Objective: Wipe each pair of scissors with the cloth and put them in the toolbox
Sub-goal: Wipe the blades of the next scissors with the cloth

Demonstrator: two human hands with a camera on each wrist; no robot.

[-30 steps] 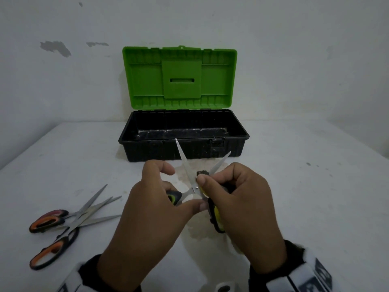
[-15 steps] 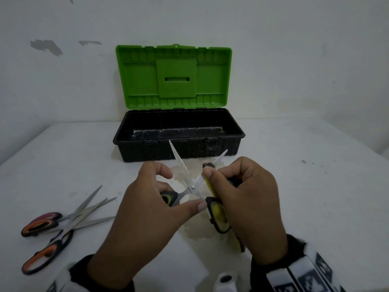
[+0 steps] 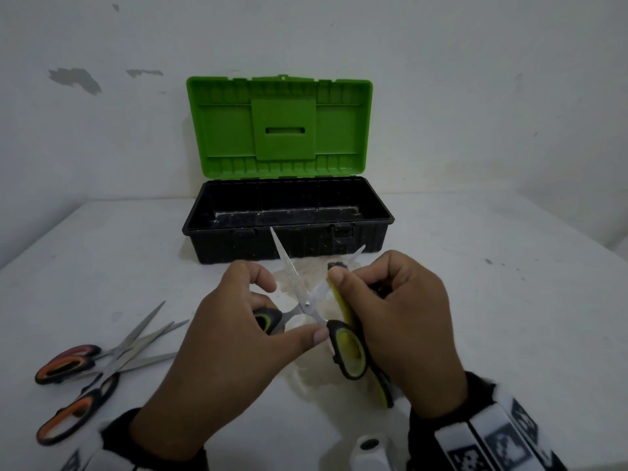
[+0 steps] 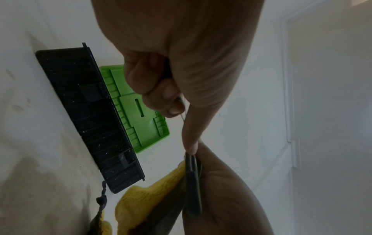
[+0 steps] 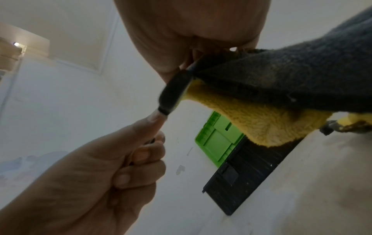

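A pair of black-and-yellow scissors (image 3: 307, 304) is held above the table with its blades spread wide. My left hand (image 3: 289, 311) grips its left handle, thumb tip resting on the other handle (image 3: 350, 355). My right hand (image 3: 356, 283) pinches a yellow and dark grey cloth (image 3: 343, 307) around the right blade, whose tip pokes out beyond the fingers. The cloth (image 5: 261, 120) hangs below the right palm. Behind the hands stands the open toolbox (image 3: 289, 246), black with a green lid (image 3: 282, 130); its inside looks bare.
Two more pairs of scissors with orange handles (image 3: 68, 365) (image 3: 78, 413) lie crossed on the white table (image 3: 492, 317) at the left. A pale stain marks the tabletop under the hands. A white wall rises right behind the toolbox.
My right thumb and the cloth have slid a little up the right blade toward its tip. The left hand keeps the same hold. The view itself has drifted slightly.
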